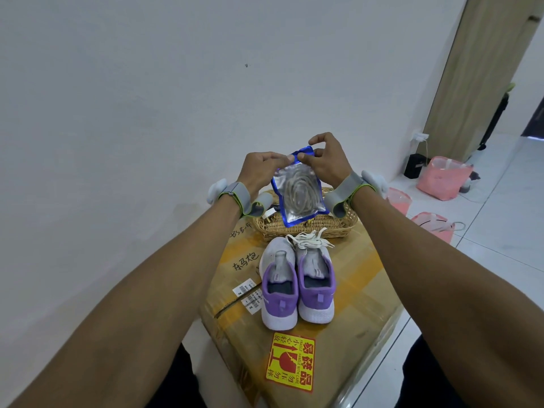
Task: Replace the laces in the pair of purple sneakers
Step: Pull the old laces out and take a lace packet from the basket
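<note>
Two purple and grey sneakers [297,287] stand side by side on a cardboard box [347,334], heels toward me. A loose white lace [309,240] lies bunched at their toes. I hold a blue-edged clear pouch [298,198] with coiled beige laces inside, raised above the box. My left hand [262,172] pinches the pouch's top edge on the left. My right hand [326,160] pinches the same top edge on the right.
A wicker basket [338,228] with a white plug and small items sits on the box behind the sneakers. A white wall is close on the left. Pink bags [441,178] and a black device lie on the tiled floor to the right.
</note>
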Demonstrator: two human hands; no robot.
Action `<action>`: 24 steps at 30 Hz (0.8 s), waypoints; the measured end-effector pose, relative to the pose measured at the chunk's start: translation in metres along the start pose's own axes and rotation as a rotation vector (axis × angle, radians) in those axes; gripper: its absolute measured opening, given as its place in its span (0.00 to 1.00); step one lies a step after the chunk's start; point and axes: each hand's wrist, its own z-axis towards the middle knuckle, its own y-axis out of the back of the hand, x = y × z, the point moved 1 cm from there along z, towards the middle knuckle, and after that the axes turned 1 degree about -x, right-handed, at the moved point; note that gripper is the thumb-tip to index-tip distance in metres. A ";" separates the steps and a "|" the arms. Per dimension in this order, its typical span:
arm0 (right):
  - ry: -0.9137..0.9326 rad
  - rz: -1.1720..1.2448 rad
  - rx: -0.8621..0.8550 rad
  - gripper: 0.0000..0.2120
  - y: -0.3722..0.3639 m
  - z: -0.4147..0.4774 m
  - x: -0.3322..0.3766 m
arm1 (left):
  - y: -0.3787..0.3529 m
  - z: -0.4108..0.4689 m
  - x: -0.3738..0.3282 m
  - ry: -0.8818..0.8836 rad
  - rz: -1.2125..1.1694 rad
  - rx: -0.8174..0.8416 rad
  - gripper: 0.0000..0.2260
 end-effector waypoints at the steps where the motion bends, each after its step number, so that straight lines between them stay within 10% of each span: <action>1: 0.010 -0.010 0.013 0.17 0.000 0.000 -0.001 | -0.001 0.001 0.001 -0.021 -0.011 0.011 0.04; 14: -0.414 -0.024 0.152 0.27 0.000 -0.011 -0.075 | -0.012 0.029 0.054 0.149 -0.094 -0.191 0.04; 17: -0.562 0.173 0.206 0.11 -0.002 -0.013 -0.095 | -0.017 0.041 0.078 0.263 -0.172 -0.262 0.04; 24: -0.423 -0.115 -0.133 0.15 -0.005 0.013 -0.151 | -0.039 0.075 0.164 0.423 0.342 -0.047 0.09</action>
